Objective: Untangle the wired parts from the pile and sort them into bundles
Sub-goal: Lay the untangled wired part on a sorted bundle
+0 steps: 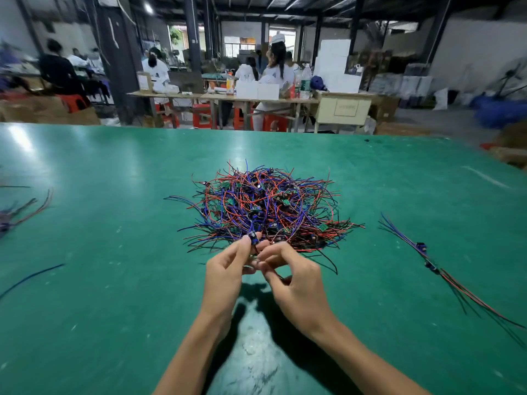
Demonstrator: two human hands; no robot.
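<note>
While both your hands meet at the near edge of the pile (262, 206) in the centre of the frame, you have one wired part (253, 238) lifted a little clear of the tangle. Your left hand (228, 273) pinches its small dark module between thumb and fingertips, and your right hand (291, 276) has its fingers curled in beside it, apparently pinching the thin leads just below, though the exact contact is hard to make out. The part's wires run back into the red, blue and black mass, so it looks not yet free.

To do this step well, keep the left-hand hold on the module rather than on bare wire, and let your right fingers slide along the leads away from it, feeling for where other strands cross. Draw slowly toward yourself; a sharp tug would likely drag neighbours along or tighten a knot, and could strain the joints where the wires meet the module. If the pile lifts with it, press the heap down and ease the leads out one at a time.

Once free, lay the part straight with its like. One bundle (427, 258) lies at the right of the green table (114, 280), another group of wires (20, 212) at the left edge.
</note>
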